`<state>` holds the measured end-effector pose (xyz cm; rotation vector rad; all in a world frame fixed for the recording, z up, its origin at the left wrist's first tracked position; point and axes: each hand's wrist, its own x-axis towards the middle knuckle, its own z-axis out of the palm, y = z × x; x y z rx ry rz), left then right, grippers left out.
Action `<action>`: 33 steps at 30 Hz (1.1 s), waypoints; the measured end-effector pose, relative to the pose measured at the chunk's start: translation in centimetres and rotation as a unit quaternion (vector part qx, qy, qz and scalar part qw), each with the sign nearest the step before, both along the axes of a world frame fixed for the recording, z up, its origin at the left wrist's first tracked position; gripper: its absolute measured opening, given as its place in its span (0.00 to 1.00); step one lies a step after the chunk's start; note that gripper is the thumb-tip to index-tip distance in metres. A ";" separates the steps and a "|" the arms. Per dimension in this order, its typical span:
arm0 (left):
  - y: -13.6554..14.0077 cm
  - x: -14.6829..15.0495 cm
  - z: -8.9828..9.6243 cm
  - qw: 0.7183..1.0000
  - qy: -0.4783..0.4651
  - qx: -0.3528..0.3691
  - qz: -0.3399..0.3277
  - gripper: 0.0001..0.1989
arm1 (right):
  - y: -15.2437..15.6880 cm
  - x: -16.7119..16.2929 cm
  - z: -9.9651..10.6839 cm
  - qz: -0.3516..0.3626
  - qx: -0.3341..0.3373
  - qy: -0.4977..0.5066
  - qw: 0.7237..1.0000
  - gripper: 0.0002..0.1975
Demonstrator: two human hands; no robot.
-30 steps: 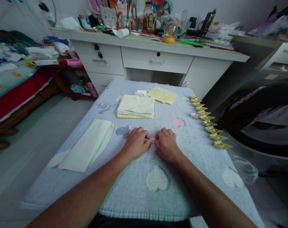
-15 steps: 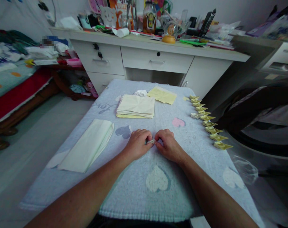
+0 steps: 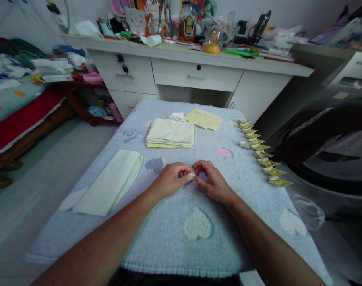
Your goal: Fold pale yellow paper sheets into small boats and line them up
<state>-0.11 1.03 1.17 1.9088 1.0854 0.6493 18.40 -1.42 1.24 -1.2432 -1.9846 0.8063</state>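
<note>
My left hand (image 3: 171, 179) and my right hand (image 3: 212, 182) meet at the middle of a pale blue towel (image 3: 195, 242) with heart prints. Together their fingertips pinch a small folded piece of pale paper (image 3: 192, 174), mostly hidden by the fingers. A stack of pale yellow paper sheets (image 3: 171, 133) lies beyond my hands. A single creased yellow sheet (image 3: 203, 119) lies further back. Along the towel's right edge runs a row of several small folded yellow paper pieces (image 3: 262, 153).
A folded white cloth or paper bundle (image 3: 112, 182) lies at the left of the towel. A crumpled white scrap (image 3: 177, 116) sits behind the stack. A cluttered white desk with drawers (image 3: 195, 71) stands behind. A bed (image 3: 16, 103) is at left, a dark chair (image 3: 326, 147) at right.
Both hands have lifted slightly off the towel and turned, knuckles up, with the small folded paper now raised between the fingertips. Nothing else has moved.
</note>
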 end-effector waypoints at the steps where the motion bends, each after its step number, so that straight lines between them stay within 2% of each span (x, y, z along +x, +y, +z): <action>1: 0.1 -0.1 0.0 1.000 -0.008 -0.014 0.006 0.09 | 0.0 0.1 0.1 0.004 0.004 -0.003 1.000 0.13; 4: 0.2 -0.2 0.2 0.998 -0.034 -0.054 0.028 0.11 | 0.0 0.4 0.3 0.025 0.014 -0.036 0.999 0.17; 7: 0.4 -0.2 0.3 0.995 -0.049 -0.072 0.046 0.12 | 0.1 0.5 0.5 0.051 0.010 -0.056 0.997 0.09; 9: 0.4 -0.2 0.3 0.995 -0.055 -0.071 0.047 0.12 | 0.1 0.4 0.6 0.056 0.007 -0.045 0.997 0.09; 16: 0.1 -0.1 0.3 0.996 -0.057 -0.043 0.047 0.11 | 0.1 0.0 0.6 0.028 -0.023 -0.008 0.999 0.14; 28: -0.2 0.3 0.4 0.994 -0.084 -0.023 0.060 0.11 | 0.5 0.1 0.1 -0.014 -0.045 0.066 0.997 0.13; 33: -0.2 0.4 0.2 0.997 -0.059 -0.024 0.049 0.10 | 0.5 0.1 -0.1 -0.031 -0.055 0.084 0.994 0.12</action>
